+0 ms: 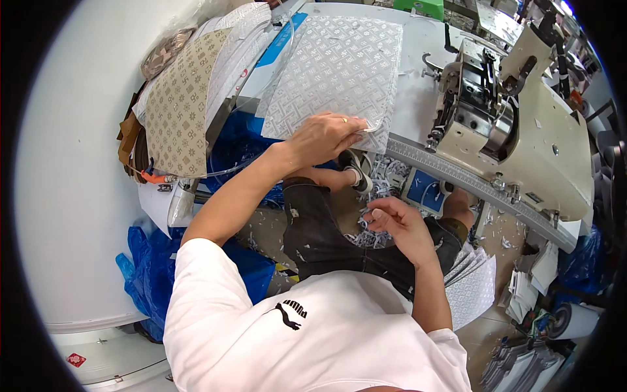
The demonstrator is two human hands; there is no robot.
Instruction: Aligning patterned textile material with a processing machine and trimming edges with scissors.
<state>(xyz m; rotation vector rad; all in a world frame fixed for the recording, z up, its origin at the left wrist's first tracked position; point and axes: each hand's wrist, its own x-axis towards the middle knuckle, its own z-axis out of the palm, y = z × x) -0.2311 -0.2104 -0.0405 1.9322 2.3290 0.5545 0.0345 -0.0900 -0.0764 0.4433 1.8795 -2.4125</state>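
Note:
A stack of silver-white sheets with a geometric pattern [339, 65] lies on the white table. My left hand [326, 136] is at the near right part of the stack, its fingers closed on the edge; a shiny, clear-looking fold shows by the fingertips. How many sheets are in its grip is hidden. Above my lap hovers my right hand [406, 232], empty, with fingers loosely bent and the thumb apart. To the right of the sheets stands a cream-coloured machine [548, 137] with metal rollers. A ruler-marked metal bar [450, 171] runs along its front.
Tan patterned sheets [186, 108] hang over a rack at the left. Blue plastic bags [147, 281] lie below them. Paper shreds [382, 189] litter the floor around my feet. More patterned sheets [477, 287] rest beside my right leg. A green object [419, 8] sits at the table's far side.

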